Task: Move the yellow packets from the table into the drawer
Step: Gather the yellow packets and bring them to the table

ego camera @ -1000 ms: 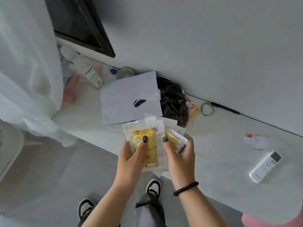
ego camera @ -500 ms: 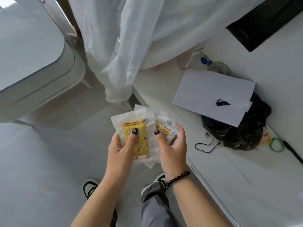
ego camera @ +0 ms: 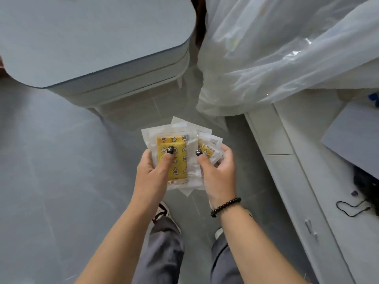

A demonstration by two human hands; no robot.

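A fanned stack of yellow packets [ego camera: 178, 158] in clear wrappers is held over the grey floor, in front of my body. My left hand [ego camera: 152, 173] grips the stack's left side, thumb pressed on the top yellow packet. My right hand [ego camera: 218, 175] holds the right side, thumb on a smaller packet; a black bead bracelet circles that wrist. The white table [ego camera: 303, 181] runs along the right edge, with a drawer front and handle [ego camera: 310, 230] on its side. A pale cabinet [ego camera: 98, 44] with a rounded top and a shut drawer seam stands ahead at upper left.
A white plastic sheet [ego camera: 276, 50] hangs down at upper right. On the table lie a white paper [ego camera: 354, 136], a black bag [ego camera: 367, 187] and a thin black cord [ego camera: 348, 208]. My legs and shoes show below, on grey floor tiles.
My view has swung left, away from the table toward the pale cabinet, which now fills the upper left. Both hands keep the same grip on the packets.
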